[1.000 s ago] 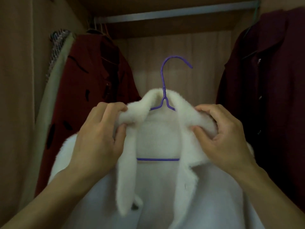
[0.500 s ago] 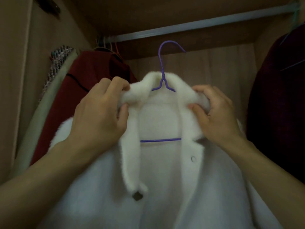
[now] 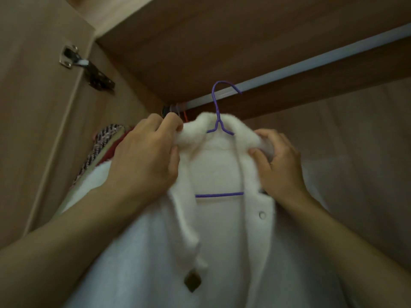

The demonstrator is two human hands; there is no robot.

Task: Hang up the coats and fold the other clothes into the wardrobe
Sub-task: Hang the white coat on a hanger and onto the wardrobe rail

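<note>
**Coat raised to the rail, hook not yet over it**

The white coat sits on a purple hanger, and both hands hold it up by the shoulders inside the wardrobe. The left hand has its fingers curled over the left side of the collar, thumb underneath, pinching the fluffy cloth against the hanger's arm beneath it. The right hand does the same on the other side, thumb and fingers closed on the collar's right fold. Gripping at the two shoulders keeps the hanger level and stops the heavy coat sliding off one end; it also leaves the hook free and upright to be aimed.

The hook stands just in front of the rail, its open end pointing right. It looks level with the rail or slightly above, but I cannot tell whether it touches. The coat front hangs open below, one pale button on the right edge and a dark diamond-shaped one lower left.

To the left, other hangers crowd the rail's end, with a tweed garment and something red beside it. The coat is aimed at the bare stretch right of these, probably so it hangs without crushing its neighbours.

The next move, as I judge it, is a short lift forward and a drop to seat the hook.
</note>
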